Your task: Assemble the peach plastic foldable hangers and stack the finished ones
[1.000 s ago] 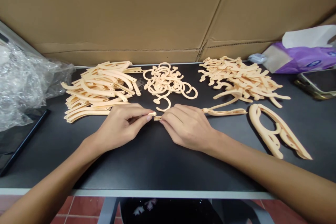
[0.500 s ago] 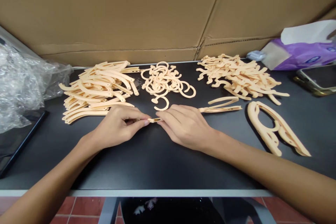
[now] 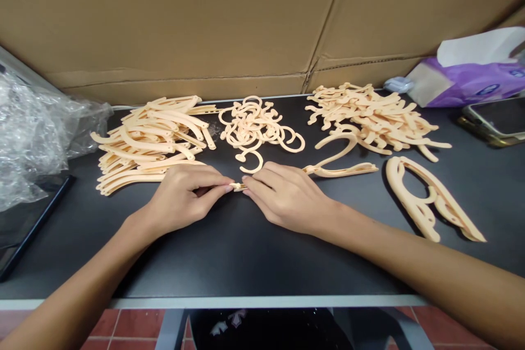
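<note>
The left hand (image 3: 191, 194) pinches a pale piece (image 3: 235, 186); the right hand (image 3: 289, 197) clamps a hooked hanger assembly (image 3: 344, 171). Their ends, separated one second earlier, now appear to meet over the black table (image 3: 246, 262), suggesting alignment.

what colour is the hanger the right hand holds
The hanger is plain pale peach, seen best in the head view.

This looks like a makeshift work area; whether in a home or a small workshop cannot be told. A black tabletop (image 3: 246, 262) bears 3 separate piles: cream curved bars (image 3: 153, 131), cream hooks (image 3: 246, 130) and cream wavy pieces (image 3: 369, 112). Brown cardboard (image 3: 164, 16) stands behind, crumpled clear plastic (image 3: 36, 131) lies at the left, a purple tissue pack (image 3: 463, 79) sits at the right, and red floor tiles (image 3: 137, 322) show below.
</note>
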Tool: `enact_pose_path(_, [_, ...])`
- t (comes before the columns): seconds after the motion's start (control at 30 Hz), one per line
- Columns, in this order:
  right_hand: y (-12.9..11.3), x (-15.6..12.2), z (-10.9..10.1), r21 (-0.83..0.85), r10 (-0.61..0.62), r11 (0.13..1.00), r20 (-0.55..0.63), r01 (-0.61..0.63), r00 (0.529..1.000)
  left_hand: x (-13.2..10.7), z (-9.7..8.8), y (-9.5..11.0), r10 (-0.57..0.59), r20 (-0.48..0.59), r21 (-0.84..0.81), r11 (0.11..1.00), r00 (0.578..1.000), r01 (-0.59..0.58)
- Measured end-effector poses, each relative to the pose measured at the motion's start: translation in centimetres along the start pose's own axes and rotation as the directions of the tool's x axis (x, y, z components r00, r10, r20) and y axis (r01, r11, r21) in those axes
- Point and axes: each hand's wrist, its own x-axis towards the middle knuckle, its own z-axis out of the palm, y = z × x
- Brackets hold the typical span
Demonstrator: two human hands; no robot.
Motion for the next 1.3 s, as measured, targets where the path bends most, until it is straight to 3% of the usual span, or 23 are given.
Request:
enact_pose_path(0.27, [0.0,0.1,-0.1,0.018,-0.003,1.0,-0.018,0.004,1.0,0.2,-0.3,0.2,-0.053,0.043,-0.047,0.997,0.998,0.055])
enact_pose_path(0.37, [0.0,0.1,-0.1,0.023,0.004,1.0,-0.013,-0.003,1.0,0.1,-0.2,0.1,-0.044,0.013,-0.034,0.998,0.999,0.044])
enact_pose_path(0.5, [0.0,0.2,-0.1,0.021,0.008,1.0,-0.012,-0.008,1.0,0.0,0.0,-0.1,0.018,-0.05,0.025,1.0,0.999,-0.017])
enact_pose_path(0.73, [0.0,0.0,0.0,-0.002,0.012,1.0,0.0,-0.012,1.0,-0.3,0.3,-0.7,0.251,-0.113,0.215,0.951,0.962,-0.223])
enact_pose_path(0.97, [0.1,-0.1,0.1,-0.012,0.004,1.0,-0.034,-0.004,0.999,-0.5,0.6,-0.8,0.289,-0.108,0.297,0.922,0.951,-0.247])
enact_pose_path(1.3, [0.0,0.5,-0.1,0.043,0.077,0.996,0.008,-0.077,0.997,-0.6,0.8,-0.9,0.336,-0.123,0.348,0.896,0.934,-0.277])
